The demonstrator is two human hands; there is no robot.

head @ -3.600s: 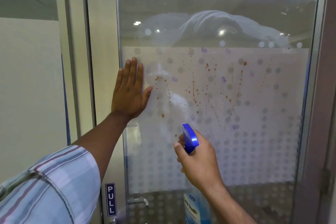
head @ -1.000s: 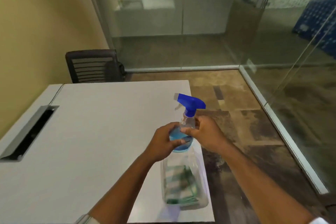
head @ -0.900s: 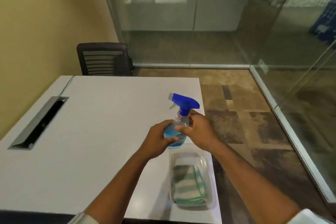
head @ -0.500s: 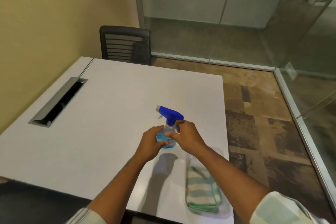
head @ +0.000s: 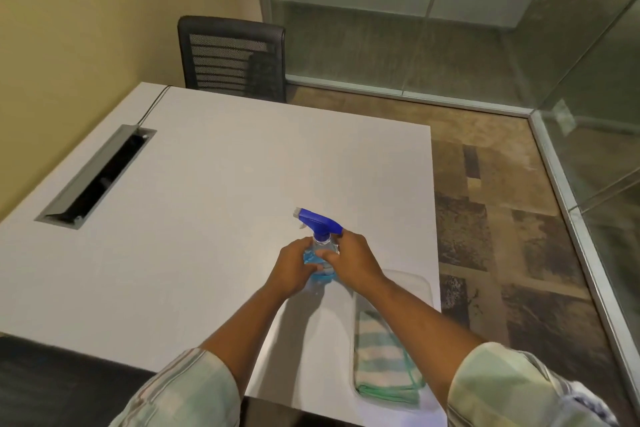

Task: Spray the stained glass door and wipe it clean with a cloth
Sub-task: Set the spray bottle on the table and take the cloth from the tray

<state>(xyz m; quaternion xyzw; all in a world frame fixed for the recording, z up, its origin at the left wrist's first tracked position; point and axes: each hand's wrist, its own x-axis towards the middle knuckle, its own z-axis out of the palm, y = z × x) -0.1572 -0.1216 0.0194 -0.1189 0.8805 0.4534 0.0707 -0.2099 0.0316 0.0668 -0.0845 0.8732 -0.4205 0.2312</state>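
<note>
A spray bottle [head: 320,239] with a blue trigger head and blue liquid stands upright on the white table [head: 207,201]. My left hand [head: 292,269] wraps its left side and my right hand [head: 349,262] wraps its right side. A folded green-and-white striped cloth [head: 384,364] lies in a clear tray [head: 415,284] at the table's near right corner, partly under my right forearm. The stained glass door is out of view.
A black mesh chair [head: 235,59] stands at the table's far side. A cable slot [head: 100,177] is cut into the table at the left. Glass partitions [head: 588,114] run along the back and right, above patterned floor [head: 502,236].
I have turned from the stained door to the table. Both hands have brought the bottle down from above the tray onto the table, just left of the tray.
</note>
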